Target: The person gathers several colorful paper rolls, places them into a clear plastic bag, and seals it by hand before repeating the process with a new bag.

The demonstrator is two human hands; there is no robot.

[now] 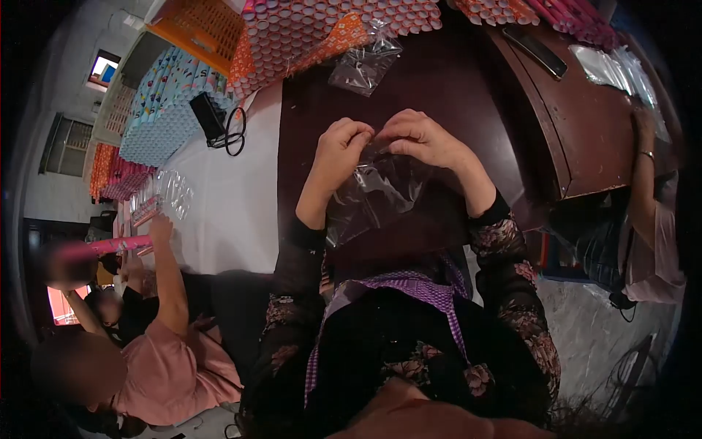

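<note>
Over the dark brown table, both of my hands hold the top edge of a clear plastic bag (387, 186), which hangs down toward my lap. My left hand (342, 150) pinches it with thumb and fingers. Close beside it, my right hand (428, 140) has its thumb and forefinger together on the same edge, near the centre. Another clear plastic packet (367, 67) lies on the table beyond my hands, against the stacked orange patterned tubes (292, 36).
Light blue tubes (172, 102) and an orange crate (201, 33) stand at the upper left, near a black device (208, 117) with a cable. A phone (535, 53) lies on the right tabletop. Co-workers sit left (172, 366) and right (647, 190).
</note>
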